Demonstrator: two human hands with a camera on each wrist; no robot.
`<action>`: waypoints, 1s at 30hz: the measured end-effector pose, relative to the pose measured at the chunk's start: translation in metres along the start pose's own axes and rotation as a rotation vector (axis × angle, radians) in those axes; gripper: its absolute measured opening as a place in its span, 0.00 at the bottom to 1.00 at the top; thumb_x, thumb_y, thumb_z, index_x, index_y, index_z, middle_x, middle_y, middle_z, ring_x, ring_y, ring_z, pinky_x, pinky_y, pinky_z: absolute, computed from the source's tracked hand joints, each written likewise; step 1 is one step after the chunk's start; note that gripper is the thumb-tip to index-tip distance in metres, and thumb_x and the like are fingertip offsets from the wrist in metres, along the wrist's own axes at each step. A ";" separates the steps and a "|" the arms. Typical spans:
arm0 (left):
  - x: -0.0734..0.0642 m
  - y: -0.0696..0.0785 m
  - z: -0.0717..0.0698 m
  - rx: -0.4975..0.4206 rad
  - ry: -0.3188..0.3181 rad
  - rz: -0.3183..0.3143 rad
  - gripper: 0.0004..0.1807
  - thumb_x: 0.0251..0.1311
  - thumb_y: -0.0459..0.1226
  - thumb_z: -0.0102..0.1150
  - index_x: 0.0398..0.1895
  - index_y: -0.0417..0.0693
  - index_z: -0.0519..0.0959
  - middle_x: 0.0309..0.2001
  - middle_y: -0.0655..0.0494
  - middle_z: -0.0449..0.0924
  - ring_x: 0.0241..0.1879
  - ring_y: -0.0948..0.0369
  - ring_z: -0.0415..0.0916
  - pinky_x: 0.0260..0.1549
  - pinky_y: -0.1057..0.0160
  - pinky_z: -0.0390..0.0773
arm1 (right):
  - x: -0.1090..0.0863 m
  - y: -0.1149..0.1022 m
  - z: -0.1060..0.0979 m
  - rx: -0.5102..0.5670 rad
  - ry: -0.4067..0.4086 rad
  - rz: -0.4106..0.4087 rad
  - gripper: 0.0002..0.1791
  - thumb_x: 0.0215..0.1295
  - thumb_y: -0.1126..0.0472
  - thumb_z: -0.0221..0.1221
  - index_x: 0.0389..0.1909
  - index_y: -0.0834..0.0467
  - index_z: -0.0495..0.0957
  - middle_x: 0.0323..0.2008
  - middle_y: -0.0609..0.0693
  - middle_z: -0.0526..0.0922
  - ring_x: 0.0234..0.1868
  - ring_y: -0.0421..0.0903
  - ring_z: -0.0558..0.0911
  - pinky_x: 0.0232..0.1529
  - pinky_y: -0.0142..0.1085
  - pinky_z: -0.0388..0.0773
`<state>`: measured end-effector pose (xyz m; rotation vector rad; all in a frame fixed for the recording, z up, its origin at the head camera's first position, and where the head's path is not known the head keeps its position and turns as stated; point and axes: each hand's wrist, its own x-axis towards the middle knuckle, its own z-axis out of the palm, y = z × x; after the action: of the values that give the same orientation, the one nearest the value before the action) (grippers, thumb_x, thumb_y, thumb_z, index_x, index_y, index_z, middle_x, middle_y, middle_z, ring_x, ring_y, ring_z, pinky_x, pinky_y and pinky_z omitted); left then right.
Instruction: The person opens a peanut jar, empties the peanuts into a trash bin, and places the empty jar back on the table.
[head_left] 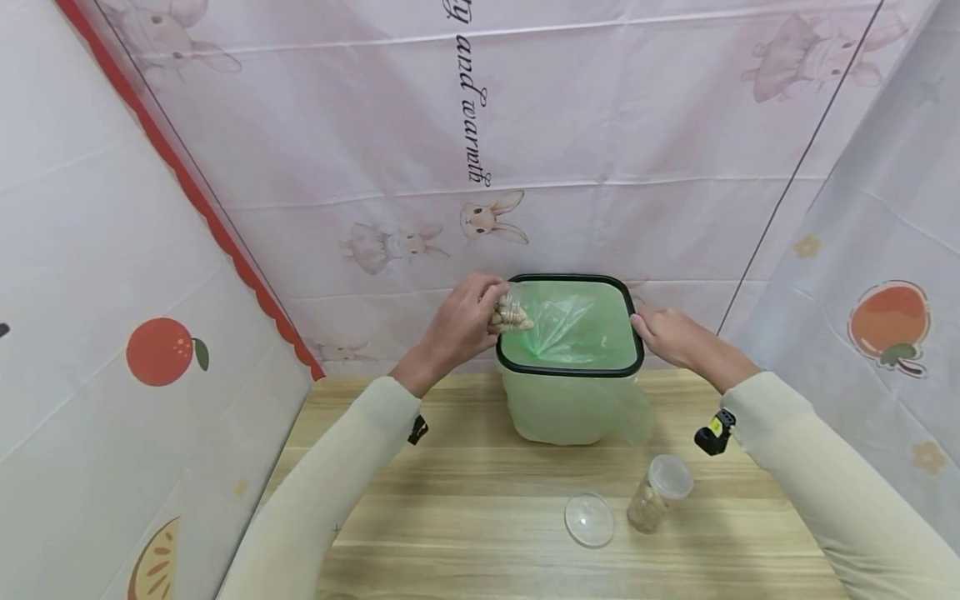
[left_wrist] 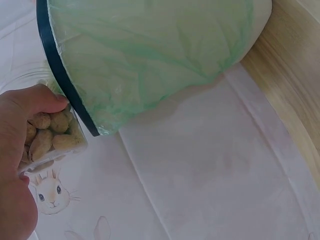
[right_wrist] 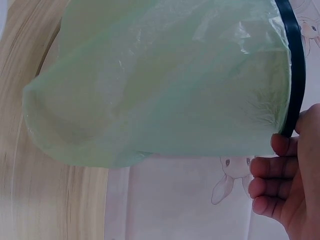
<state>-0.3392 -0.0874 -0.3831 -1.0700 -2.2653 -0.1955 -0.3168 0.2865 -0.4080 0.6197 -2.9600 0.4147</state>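
Observation:
A trash bin (head_left: 558,417) with a black rim (head_left: 570,372) stands at the table's back, lined with a thin green plastic bag (head_left: 558,321). My left hand (head_left: 467,321) grips a clear jar of peanuts (head_left: 510,312), tipped sideways at the bin's left rim with its mouth toward the inside. In the left wrist view, unshelled peanuts (left_wrist: 42,142) show through the jar wall, and the thumb lies along it by the rim. My right hand (head_left: 667,333) pinches the rim's right side; the right wrist view shows its thumb and forefinger at the rim (right_wrist: 297,75).
Nearer on the wooden table (head_left: 465,533) lies a clear round lid (head_left: 589,520). Beside it, a second clear jar (head_left: 651,502) with a lid on holds more pale contents. Printed cloth walls (head_left: 600,225) enclose the table at the back and both sides.

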 end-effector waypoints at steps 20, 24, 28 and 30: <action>0.000 -0.001 0.003 -0.018 0.054 0.044 0.33 0.50 0.27 0.70 0.64 0.41 0.76 0.60 0.44 0.78 0.61 0.50 0.76 0.75 0.49 0.69 | 0.000 -0.001 -0.001 0.006 -0.032 0.027 0.24 0.85 0.56 0.37 0.49 0.69 0.77 0.45 0.69 0.86 0.57 0.71 0.83 0.57 0.63 0.78; 0.000 -0.002 0.004 -0.013 0.070 0.052 0.33 0.50 0.26 0.69 0.64 0.41 0.76 0.59 0.44 0.79 0.60 0.50 0.76 0.73 0.48 0.71 | -0.001 -0.002 -0.002 0.001 -0.031 0.023 0.24 0.85 0.56 0.37 0.48 0.69 0.77 0.45 0.70 0.86 0.57 0.71 0.82 0.58 0.63 0.78; 0.000 -0.002 0.005 0.004 0.066 0.045 0.33 0.51 0.27 0.69 0.64 0.41 0.76 0.60 0.44 0.78 0.61 0.50 0.76 0.75 0.51 0.68 | -0.001 -0.002 -0.001 0.001 -0.031 0.022 0.24 0.85 0.55 0.36 0.50 0.69 0.77 0.47 0.71 0.86 0.58 0.71 0.82 0.59 0.63 0.77; -0.001 -0.002 0.005 0.015 0.069 0.046 0.33 0.51 0.28 0.69 0.64 0.40 0.76 0.61 0.44 0.78 0.63 0.50 0.76 0.76 0.52 0.68 | -0.001 -0.002 -0.001 0.004 -0.030 0.023 0.24 0.85 0.55 0.36 0.51 0.69 0.76 0.48 0.71 0.85 0.59 0.71 0.82 0.59 0.63 0.77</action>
<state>-0.3425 -0.0871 -0.3872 -1.0899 -2.1754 -0.1931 -0.3152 0.2854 -0.4071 0.5979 -2.9983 0.4173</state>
